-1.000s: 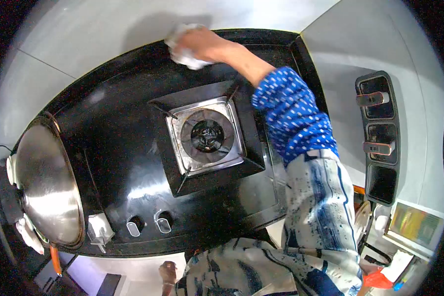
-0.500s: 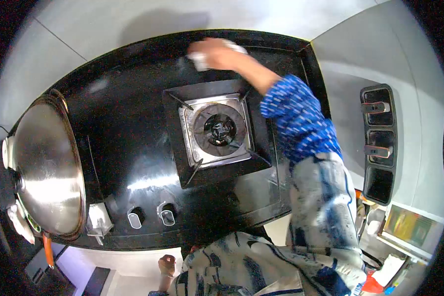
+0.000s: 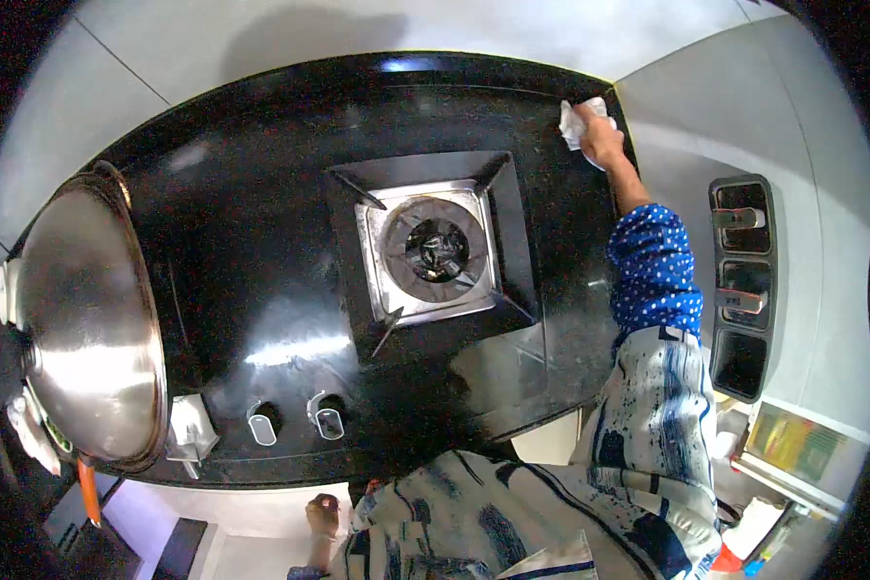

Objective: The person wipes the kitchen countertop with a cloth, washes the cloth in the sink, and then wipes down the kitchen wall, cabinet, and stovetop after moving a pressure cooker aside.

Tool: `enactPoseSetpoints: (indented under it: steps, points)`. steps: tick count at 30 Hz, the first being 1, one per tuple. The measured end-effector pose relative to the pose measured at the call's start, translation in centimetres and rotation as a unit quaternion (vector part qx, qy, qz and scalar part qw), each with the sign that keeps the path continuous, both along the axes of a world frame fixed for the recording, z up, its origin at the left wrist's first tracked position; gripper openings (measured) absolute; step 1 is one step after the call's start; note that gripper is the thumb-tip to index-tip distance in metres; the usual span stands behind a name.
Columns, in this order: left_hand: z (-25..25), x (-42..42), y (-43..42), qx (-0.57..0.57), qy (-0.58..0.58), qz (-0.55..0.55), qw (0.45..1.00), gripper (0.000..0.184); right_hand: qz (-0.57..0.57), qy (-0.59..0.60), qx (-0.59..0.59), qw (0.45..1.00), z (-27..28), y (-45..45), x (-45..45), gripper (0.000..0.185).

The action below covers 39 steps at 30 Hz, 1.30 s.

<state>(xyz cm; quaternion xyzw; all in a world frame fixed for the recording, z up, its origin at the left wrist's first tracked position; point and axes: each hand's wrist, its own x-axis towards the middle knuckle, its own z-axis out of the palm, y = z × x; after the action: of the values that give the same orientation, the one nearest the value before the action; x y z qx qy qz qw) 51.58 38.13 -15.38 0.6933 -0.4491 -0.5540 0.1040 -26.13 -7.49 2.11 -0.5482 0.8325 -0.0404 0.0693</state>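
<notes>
At the back right corner of the black stovetop (image 3: 251, 242), my right hand (image 3: 603, 140) grips a crumpled white cloth (image 3: 574, 126) and presses it to the surface near the raised edge. Below the front edge, close to my apron, my left hand (image 3: 324, 515) hangs with its fingers curled in; nothing sticks out of it. Between the hands sits a gas burner (image 3: 437, 249) in a square metal tray, framed by a dark pan support (image 3: 517, 232). Two control knobs (image 3: 262, 425) are on the front left of the stovetop.
A large metal wok lid (image 3: 97, 329) stands at the left, with an orange handle (image 3: 89, 493) below it. Beside it lies a small silvery object (image 3: 191, 430). A black three-compartment holder (image 3: 742, 290) hangs on the right wall, near my right arm. A rack (image 3: 793, 454) stands lower right.
My right hand has swept the white cloth along the back of the stovetop, from the back middle to the right corner. My left hand has barely moved.
</notes>
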Motion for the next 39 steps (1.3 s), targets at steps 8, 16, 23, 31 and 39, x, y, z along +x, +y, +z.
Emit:
enactPoseSetpoints:
  steps: [8,16,23,31,39]
  points:
    - [0.2,0.4,-1.6,0.056,-0.017,0.019,0.998,0.014,0.366,-0.036,-0.064,0.928,1.6,-6.5,20.2,0.055]
    - [1.8,-0.2,-3.4,0.174,0.265,0.334,0.888,0.023,0.089,0.036,-0.145,0.985,-1.7,-0.5,1.9,0.043]
    - [1.2,0.5,-1.4,0.021,-0.059,0.003,0.998,0.017,-0.19,-0.215,-0.389,0.876,1.2,-4.8,-0.2,0.032]
    - [-1.5,2.9,4.2,0.085,-0.115,-0.133,0.981,0.025,-0.039,-0.154,-0.525,0.836,-3.7,-20.5,31.6,0.058]
    - [-1.8,1.4,2.3,0.049,0.119,0.152,0.98,0.014,0.283,0.058,-0.511,0.81,6.4,-16.3,29.3,0.038]
